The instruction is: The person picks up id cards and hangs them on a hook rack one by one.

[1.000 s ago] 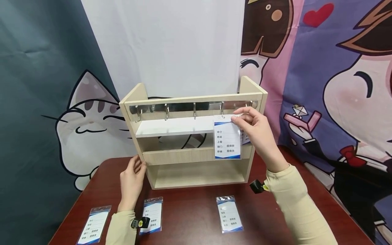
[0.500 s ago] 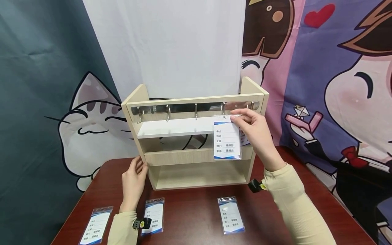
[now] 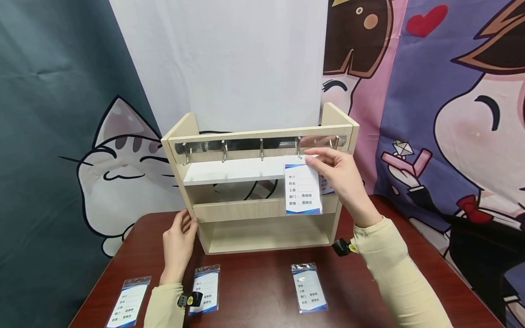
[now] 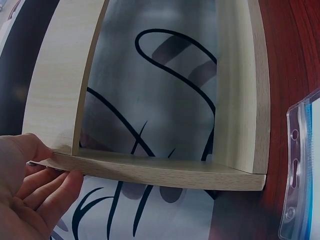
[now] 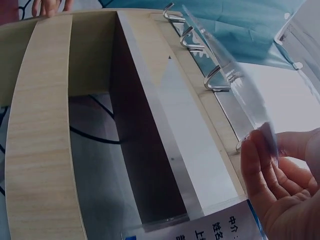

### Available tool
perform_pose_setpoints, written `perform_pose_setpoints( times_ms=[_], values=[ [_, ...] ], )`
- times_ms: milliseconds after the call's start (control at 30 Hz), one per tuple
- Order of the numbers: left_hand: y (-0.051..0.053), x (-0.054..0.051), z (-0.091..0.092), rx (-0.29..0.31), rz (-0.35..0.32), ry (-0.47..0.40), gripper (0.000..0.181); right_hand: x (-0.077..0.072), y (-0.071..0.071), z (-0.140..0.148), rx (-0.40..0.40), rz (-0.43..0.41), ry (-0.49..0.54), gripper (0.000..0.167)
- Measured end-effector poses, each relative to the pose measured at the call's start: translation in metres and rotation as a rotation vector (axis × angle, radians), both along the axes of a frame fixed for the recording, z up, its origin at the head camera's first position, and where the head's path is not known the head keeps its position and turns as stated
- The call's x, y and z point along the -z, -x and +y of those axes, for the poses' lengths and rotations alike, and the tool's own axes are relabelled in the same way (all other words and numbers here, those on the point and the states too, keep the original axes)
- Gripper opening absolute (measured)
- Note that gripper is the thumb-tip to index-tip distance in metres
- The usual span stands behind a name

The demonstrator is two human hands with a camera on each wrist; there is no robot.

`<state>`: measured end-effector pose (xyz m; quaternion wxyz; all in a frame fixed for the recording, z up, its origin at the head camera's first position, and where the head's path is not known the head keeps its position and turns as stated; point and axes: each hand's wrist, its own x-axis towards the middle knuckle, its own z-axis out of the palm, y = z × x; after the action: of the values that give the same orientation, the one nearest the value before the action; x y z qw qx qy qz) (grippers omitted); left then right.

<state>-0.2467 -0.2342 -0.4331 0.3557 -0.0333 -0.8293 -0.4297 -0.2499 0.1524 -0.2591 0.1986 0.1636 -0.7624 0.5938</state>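
My right hand [image 3: 339,177] pinches the top right corner of a clear-sleeved name badge [image 3: 302,189], printed blue and white. The badge's top edge is at the fourth hook [image 3: 299,148] from the left; whether the hook passes through its slot cannot be told. In the right wrist view the badge [image 5: 245,92] appears nearly edge-on. A second badge [image 3: 326,184] hangs behind it, mostly hidden. My left hand [image 3: 179,241] grips the left side panel of a small wooden shelf [image 3: 262,212], thumb and fingers on either side of its edge [image 4: 165,172].
A metal hook rail [image 3: 242,143] runs across the shelf's upper front. On the red-brown table [image 3: 254,287] lie three more badges: one far left [image 3: 128,303], one beside the left wrist [image 3: 207,284], one right of centre [image 3: 309,289]. A printed cloth [image 3: 246,59] hangs behind.
My right hand has shifted slightly left and down with the pinched badge, keeping close to the fourth hook. The left hand stays on the shelf's side panel.
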Motion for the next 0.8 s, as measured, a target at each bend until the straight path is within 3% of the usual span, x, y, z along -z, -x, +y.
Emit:
perform_pose_setpoints(
  times_ms=[367,800],
  values=[
    [0.0001,-0.002,0.0,0.01,0.003,0.001,0.035,0.0013,-0.0001,0.0041,0.0,0.087,-0.113,0.026],
    [-0.001,-0.0006,0.0001,-0.005,0.005,0.011,0.036,0.0015,0.0,0.0045,0.01,0.16,-0.172,0.024]
  ],
)
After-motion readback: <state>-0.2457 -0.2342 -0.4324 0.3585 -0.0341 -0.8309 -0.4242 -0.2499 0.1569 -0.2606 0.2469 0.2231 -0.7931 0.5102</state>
